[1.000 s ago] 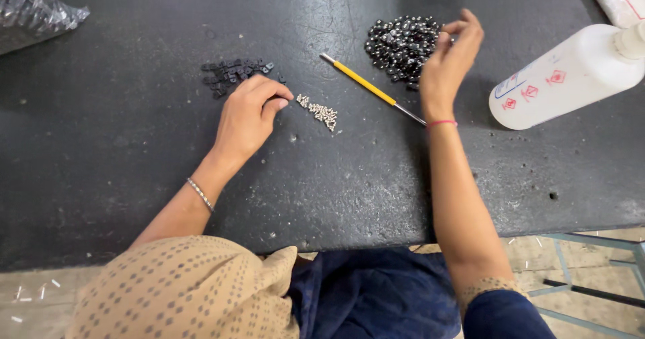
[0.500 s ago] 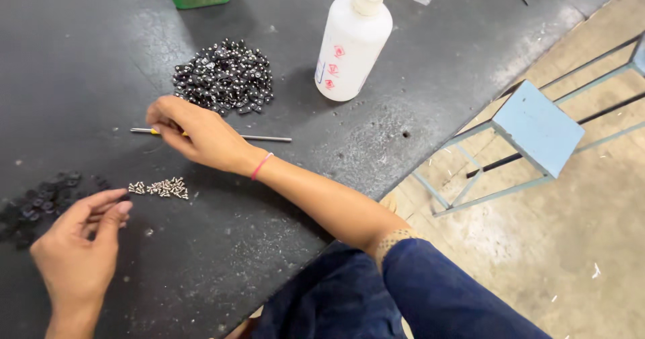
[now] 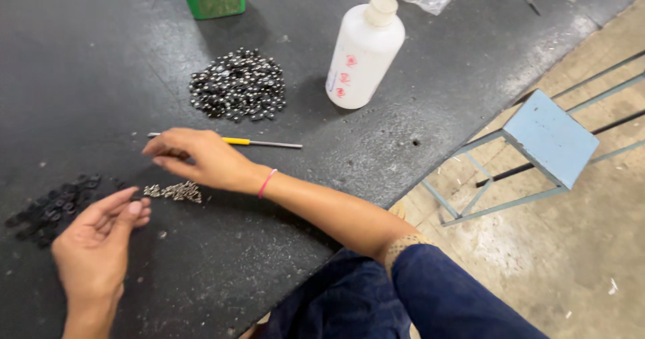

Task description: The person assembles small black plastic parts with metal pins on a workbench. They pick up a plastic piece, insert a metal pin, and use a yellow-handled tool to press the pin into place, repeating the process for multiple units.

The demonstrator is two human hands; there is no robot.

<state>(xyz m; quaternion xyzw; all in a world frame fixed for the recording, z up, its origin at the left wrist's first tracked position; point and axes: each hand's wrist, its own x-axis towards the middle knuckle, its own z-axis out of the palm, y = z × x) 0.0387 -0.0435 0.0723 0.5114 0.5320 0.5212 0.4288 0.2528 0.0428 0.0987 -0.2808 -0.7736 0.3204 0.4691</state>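
Here the dark bench [image 3: 80, 63] ends in a slanted edge from 1 to 6 o'clock; beyond it lie bare concrete floor [image 3: 578, 258] and a blue stool [image 3: 551, 137]; open bench surface spreads at 9 and 11 o'clock. The right hand [image 3: 201, 159] hovers palm-down, fingers narrowed together, just above small silver parts [image 3: 175, 192], near a yellow-handled tool [image 3: 248, 142]; whether it grips anything I cannot tell. The left hand [image 3: 94, 245] rests at 8 o'clock, fingers loosely curled, beside black pieces [image 3: 54, 208].
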